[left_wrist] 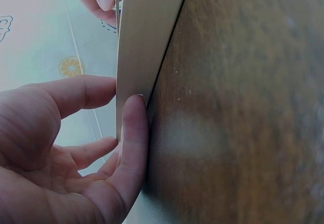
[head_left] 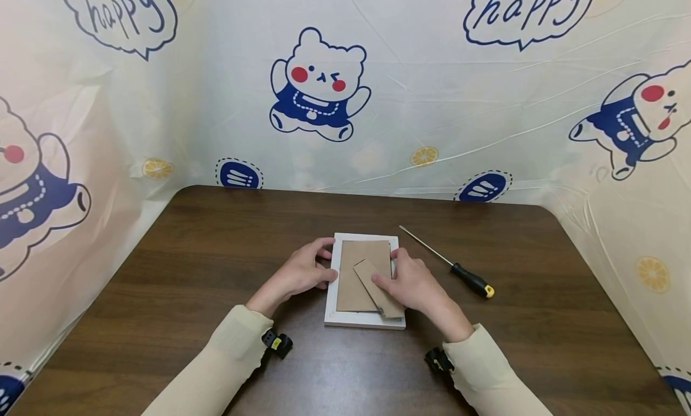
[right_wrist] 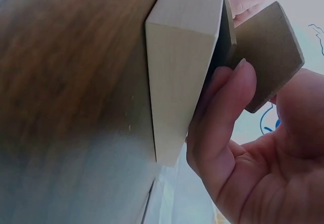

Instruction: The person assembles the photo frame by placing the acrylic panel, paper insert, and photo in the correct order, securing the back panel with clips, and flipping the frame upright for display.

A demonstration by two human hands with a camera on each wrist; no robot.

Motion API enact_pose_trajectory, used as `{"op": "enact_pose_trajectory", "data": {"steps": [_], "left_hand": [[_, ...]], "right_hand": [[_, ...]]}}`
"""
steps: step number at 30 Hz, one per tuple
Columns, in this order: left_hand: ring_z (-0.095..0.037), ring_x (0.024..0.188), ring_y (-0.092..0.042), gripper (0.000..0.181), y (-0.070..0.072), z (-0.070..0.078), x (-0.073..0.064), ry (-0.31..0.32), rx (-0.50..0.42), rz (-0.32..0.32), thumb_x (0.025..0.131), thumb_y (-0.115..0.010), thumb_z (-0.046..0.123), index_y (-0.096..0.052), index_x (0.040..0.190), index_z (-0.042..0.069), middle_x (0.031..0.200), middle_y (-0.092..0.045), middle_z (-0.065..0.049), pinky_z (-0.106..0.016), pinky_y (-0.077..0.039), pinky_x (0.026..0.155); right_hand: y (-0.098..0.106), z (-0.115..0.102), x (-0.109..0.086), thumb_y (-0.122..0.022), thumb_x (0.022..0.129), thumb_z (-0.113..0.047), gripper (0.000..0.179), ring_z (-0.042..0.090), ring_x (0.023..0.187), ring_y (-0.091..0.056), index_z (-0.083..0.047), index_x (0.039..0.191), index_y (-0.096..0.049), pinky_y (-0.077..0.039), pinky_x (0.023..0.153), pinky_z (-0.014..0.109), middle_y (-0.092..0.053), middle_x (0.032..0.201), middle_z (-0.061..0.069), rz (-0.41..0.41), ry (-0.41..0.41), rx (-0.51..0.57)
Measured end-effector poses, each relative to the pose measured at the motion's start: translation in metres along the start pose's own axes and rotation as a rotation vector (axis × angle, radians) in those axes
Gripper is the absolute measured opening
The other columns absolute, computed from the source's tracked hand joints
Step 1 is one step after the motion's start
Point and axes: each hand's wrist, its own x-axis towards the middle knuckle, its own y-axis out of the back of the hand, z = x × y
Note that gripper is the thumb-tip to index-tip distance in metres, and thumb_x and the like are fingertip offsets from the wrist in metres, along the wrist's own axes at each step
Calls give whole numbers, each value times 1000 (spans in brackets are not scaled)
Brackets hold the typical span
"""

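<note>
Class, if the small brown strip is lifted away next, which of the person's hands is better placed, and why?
Probably the right hand: its thumb and fingers hold the small brown strip, while the left hand touches the white frame's opposite side.

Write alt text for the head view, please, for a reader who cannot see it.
A person's right hand holds a narrow brown piece over the brown panel set in a white frame, while the left hand touches the frame's left side. A screwdriver lies to the right on the dark wooden table.
</note>
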Motion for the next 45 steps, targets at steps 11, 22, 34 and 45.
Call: {"op": "enact_pose_trajectory", "data": {"steps": [11,22,34,45], "left_hand": [[-22,89,-68,77,0,1,-1,-1,2,3,92,-75,1,-43,161,11,134,-56,-20,-36,-63,69],[-22,88,-68,77,0,1,0,-2,-1,1,92,-75,1,-43,161,10,134,-56,-20,-36,-63,69],[-19,90,-71,84,0,3,-4,-30,57,-19,89,-80,5,-39,162,6,135,-55,-21,-35,-62,70],[-16,81,-69,88,-2,3,-5,-50,103,-8,87,-83,7,-38,162,4,136,-53,-20,-33,-60,69]], "right_hand": [[-3,1,0,-72,101,-29,54,13,55,-54,6,140,-58,-43,53,29,-58,69,3,7,67,-64],[-2,2,1,-73,101,-28,53,14,57,-55,5,140,-58,-44,56,30,-59,70,3,-2,73,-64],[-1,1,-1,-75,100,-26,53,15,58,-55,5,140,-57,-45,56,30,-58,71,4,-5,64,-43],[-2,2,0,-75,100,-27,53,14,56,-55,3,140,-58,-46,54,29,-58,70,3,-4,64,-47]]}}
